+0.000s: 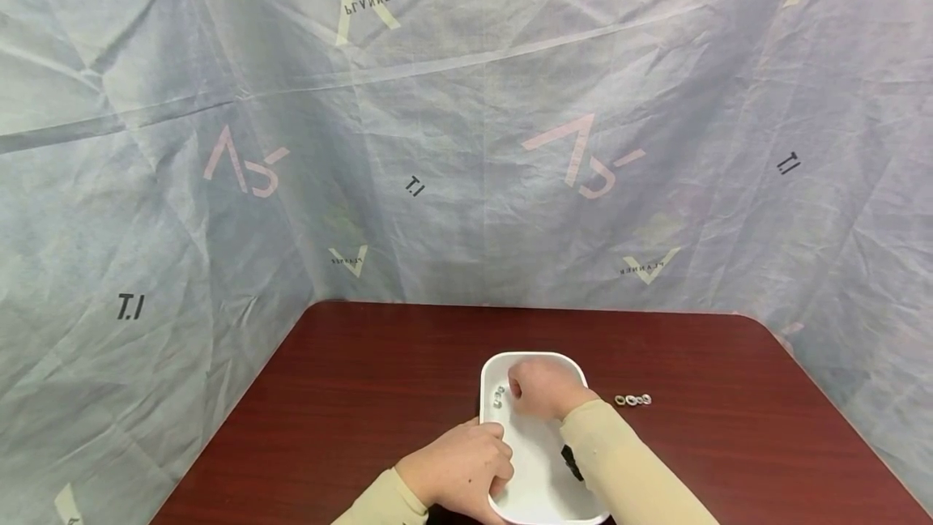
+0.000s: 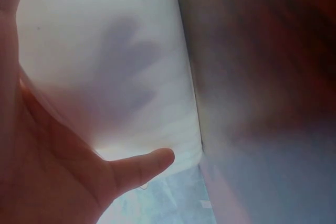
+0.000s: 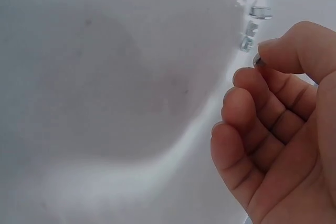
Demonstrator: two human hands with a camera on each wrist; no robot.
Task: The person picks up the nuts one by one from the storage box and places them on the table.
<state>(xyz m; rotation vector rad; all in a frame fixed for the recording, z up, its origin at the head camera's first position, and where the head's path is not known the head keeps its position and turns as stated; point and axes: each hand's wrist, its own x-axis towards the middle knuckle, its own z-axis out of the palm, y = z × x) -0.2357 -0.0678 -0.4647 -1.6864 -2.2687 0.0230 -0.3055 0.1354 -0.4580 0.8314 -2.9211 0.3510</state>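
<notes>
Small metal piece (image 3: 257, 60) pinched between thumb and forefinger of right hand (image 1: 543, 390), the other fingers curled loosely; its own long axis cannot be told, most of it being covered. It is held inside white tray (image 1: 532, 472), toward the far end. Short row of metal pieces (image 1: 498, 404) noted just left of the right fingertips, beside the tray's left wall, its line running roughly near to far, as the tray's length does. From the right wrist, the row is seen just beyond the pinch, a narrow gap between. That gap is judged the relation that counts. The right hand is nearer to the row; left hand (image 1: 466, 464) is set closer to the viewer, curled over the tray's left rim. Second row of metal rings (image 1: 632, 400) lies on desk (image 1: 394, 371), outside the tray's right wall, strung sideways.
</notes>
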